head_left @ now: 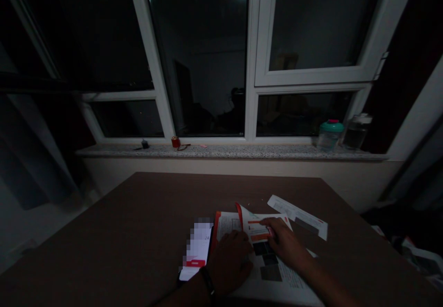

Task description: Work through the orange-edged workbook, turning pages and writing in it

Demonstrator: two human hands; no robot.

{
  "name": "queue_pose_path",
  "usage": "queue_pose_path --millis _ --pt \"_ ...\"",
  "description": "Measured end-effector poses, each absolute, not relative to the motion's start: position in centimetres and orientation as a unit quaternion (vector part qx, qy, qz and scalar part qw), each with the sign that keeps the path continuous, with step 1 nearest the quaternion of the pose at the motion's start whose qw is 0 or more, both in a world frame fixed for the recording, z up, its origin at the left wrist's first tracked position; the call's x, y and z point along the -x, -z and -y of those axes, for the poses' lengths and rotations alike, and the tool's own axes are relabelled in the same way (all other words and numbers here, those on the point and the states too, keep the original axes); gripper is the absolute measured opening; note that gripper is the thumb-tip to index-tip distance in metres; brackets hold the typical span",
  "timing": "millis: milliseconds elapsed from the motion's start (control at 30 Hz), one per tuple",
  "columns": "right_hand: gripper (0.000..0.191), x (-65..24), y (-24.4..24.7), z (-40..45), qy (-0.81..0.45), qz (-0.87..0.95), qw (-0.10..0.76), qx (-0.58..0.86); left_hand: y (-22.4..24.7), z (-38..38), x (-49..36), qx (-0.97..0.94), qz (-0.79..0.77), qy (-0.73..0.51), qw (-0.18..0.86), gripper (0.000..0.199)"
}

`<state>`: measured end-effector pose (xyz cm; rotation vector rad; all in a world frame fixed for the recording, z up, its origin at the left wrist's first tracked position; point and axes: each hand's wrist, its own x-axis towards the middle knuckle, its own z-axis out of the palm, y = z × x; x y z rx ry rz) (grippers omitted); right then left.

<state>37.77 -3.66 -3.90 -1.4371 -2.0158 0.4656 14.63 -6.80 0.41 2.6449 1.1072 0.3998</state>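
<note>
A printed booklet (287, 277) with red-orange edges and dark pictures lies at the front of the table. My left hand (231, 261) rests flat on it, thumb apart from the other fingers, a dark band around the wrist. My right hand (282, 240) is closed over the upper part of the page, index finger pointing left. A small pinkish thing shows at its fingers, too dim to name. The page's upper left corner curls up between the hands. Left of the booklet lies a lit phone (199, 247), partly blurred out.
A white printed paper strip (299, 217) lies right of the booklet on the brown table (155, 214). Beyond stands a speckled windowsill (235, 152) with a teal-lidded jar (330, 136), a white-capped clear container (356, 131), a small red object (175, 141) and a small dark bottle (144, 144).
</note>
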Motion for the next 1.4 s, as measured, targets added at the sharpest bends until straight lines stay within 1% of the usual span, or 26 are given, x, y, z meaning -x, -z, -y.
queue_pose_path --millis 200,400,600,967,1067,1200,1267,1400 --pt "0.049 -37.7 4.5 3.3 -0.181 0.776 0.316 0.515 -0.3 6.8 -14.6 -0.909 -0.377 -0.137 0.114 0.026" --pt "0.051 -37.7 4.6 3.2 -0.181 0.765 0.311 0.534 -0.4 6.9 -14.7 -0.907 -0.381 -0.135 0.120 0.026" --pt "0.041 -37.5 4.1 3.5 -0.175 0.757 0.301 0.553 -0.2 7.0 -14.8 -0.905 -0.383 -0.146 0.119 0.025" --pt "0.030 -38.2 3.1 4.1 -0.152 0.744 0.266 0.594 -0.5 7.1 -14.8 -0.906 -0.377 -0.147 0.122 0.023" --pt "0.028 -38.2 2.8 4.1 -0.149 0.745 0.248 0.601 -0.5 7.0 -14.8 -0.905 -0.383 -0.138 0.121 0.022" --pt "0.029 -38.1 2.5 4.2 -0.152 0.744 0.244 0.603 -0.6 7.0 -14.8 -0.906 -0.384 -0.130 0.123 0.024" --pt "0.029 -38.0 2.2 4.3 -0.151 0.745 0.245 0.601 -0.7 7.0 -14.8 -0.906 -0.384 -0.130 0.121 0.022" --pt "0.028 -38.0 1.6 4.5 -0.157 0.752 0.245 0.591 -1.1 7.1 -14.9 -0.907 -0.385 -0.132 0.109 0.009"
